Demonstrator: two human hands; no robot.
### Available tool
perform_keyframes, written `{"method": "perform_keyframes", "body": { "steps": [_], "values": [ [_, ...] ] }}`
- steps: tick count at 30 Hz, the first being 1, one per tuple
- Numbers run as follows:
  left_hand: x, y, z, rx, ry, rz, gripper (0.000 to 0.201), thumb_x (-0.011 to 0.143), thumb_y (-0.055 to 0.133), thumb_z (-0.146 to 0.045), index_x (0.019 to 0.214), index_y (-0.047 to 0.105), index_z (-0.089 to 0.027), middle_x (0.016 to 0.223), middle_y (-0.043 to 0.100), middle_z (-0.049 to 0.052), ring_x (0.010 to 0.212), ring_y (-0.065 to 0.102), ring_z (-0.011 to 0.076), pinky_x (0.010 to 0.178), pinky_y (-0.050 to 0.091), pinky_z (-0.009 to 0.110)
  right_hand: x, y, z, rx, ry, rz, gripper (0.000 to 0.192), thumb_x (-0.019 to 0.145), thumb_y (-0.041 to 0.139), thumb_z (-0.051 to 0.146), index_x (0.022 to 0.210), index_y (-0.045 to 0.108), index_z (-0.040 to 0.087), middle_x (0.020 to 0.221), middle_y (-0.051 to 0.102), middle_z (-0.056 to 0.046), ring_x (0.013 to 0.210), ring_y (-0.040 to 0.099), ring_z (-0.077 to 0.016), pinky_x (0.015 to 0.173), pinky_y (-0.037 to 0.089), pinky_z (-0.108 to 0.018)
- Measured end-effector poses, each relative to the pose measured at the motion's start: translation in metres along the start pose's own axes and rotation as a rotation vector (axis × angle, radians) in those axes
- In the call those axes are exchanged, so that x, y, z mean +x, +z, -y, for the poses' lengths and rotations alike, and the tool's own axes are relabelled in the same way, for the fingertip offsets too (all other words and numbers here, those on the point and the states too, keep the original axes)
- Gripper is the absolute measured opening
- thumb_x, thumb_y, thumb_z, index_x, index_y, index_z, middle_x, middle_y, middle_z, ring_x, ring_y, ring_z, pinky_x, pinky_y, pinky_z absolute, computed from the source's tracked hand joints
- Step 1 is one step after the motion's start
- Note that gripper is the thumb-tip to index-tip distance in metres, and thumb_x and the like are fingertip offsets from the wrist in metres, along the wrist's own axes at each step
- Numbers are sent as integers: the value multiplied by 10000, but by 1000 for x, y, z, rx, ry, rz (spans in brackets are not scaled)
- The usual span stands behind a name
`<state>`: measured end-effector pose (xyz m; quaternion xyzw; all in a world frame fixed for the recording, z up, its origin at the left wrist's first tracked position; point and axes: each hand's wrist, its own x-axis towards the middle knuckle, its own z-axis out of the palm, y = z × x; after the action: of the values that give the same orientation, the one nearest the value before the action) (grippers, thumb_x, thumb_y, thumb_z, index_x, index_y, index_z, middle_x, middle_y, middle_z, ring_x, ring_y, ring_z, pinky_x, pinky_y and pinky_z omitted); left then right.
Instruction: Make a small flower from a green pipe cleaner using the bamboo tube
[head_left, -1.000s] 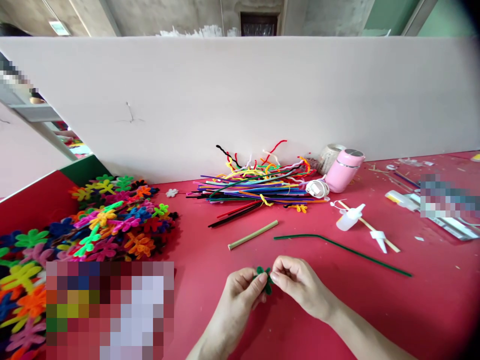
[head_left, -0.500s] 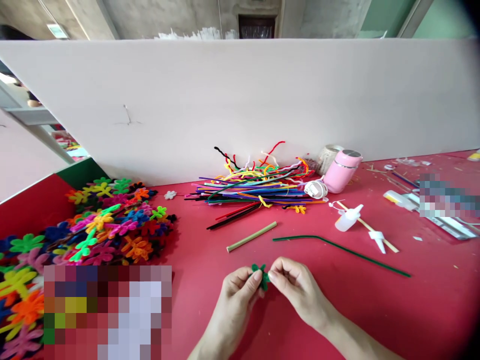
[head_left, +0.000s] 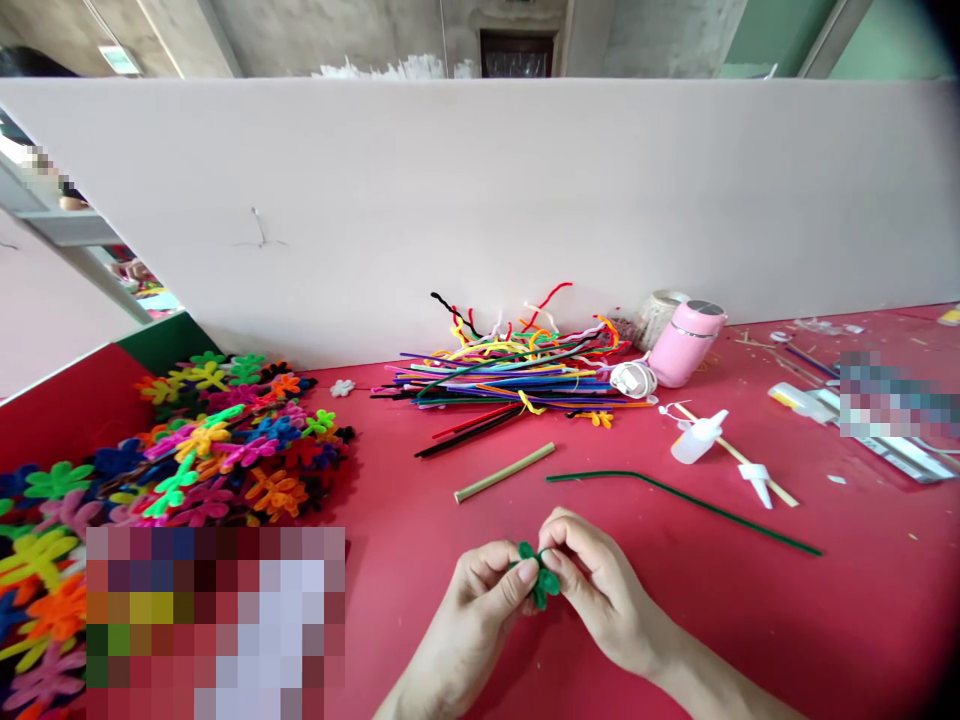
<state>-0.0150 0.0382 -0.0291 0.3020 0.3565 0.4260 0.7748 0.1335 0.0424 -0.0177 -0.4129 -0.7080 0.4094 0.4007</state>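
Low in the middle of the view, my left hand point(head_left: 484, 590) pinches a small dark green pipe-cleaner flower point(head_left: 549, 582) between thumb and fingers. My right hand point(head_left: 600, 585) is closed on the flower's upper right side, its thumb and forefinger pressed on a petal or end there. Fingers cover part of the flower. Just beyond the hands lies a long dark green pipe cleaner point(head_left: 720, 508) with a bend in it. A short pale greenish stick point(head_left: 504, 474) rests to the left of that.
Many colourful pipe-cleaner flowers point(head_left: 202, 440) heap at the left. Loose pipe cleaners point(head_left: 510, 375) pile against the white board point(head_left: 480, 200). A pink cylindrical device point(head_left: 686, 345), a small white bottle point(head_left: 697, 440) and a thin wooden stick point(head_left: 784, 492) are on the right of the red table point(head_left: 750, 620).
The green flower has turned in my fingers and shows more of its petals. Both hands stay close together, with the left shifted slightly right.
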Motion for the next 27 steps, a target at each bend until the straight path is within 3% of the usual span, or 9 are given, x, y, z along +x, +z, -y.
{"method": "perform_keyframes", "body": {
  "steps": [10, 14, 18, 27],
  "values": [
    [-2, 2, -9, 264, 132, 41, 210, 752, 591, -238, 577, 606, -124, 575, 472, -4, 577, 375, 98, 570, 310, 229, -4, 7, -4, -69, -31, -62, 160, 888, 319, 194, 738, 376, 202, 688, 398, 8, 609, 415, -132, 571, 352, -243],
    [-2, 4, -7, 138, 74, 28, 210, 730, 615, -255, 571, 612, -117, 559, 475, -2, 566, 374, 95, 556, 306, 223, -5, 7, -5, -122, -54, -57, 143, 878, 338, 194, 745, 389, 204, 698, 419, -1, 615, 430, -143, 576, 349, -257],
    [-2, 4, -2, -40, 17, 6, 186, 699, 649, -261, 587, 632, -113, 545, 478, -8, 558, 391, 84, 559, 314, 205, -3, 4, -1, -17, -28, -27, 129, 887, 351, 211, 785, 429, 200, 723, 439, -5, 638, 457, -138, 593, 376, -243],
    [-1, 0, 1, -105, -24, 45, 173, 702, 650, -250, 604, 636, -107, 533, 479, -13, 538, 390, 70, 539, 303, 186, 0, 0, 4, 113, 52, 55, 146, 884, 385, 268, 783, 451, 186, 709, 446, 7, 636, 465, -123, 605, 385, -228]
  ]
}}
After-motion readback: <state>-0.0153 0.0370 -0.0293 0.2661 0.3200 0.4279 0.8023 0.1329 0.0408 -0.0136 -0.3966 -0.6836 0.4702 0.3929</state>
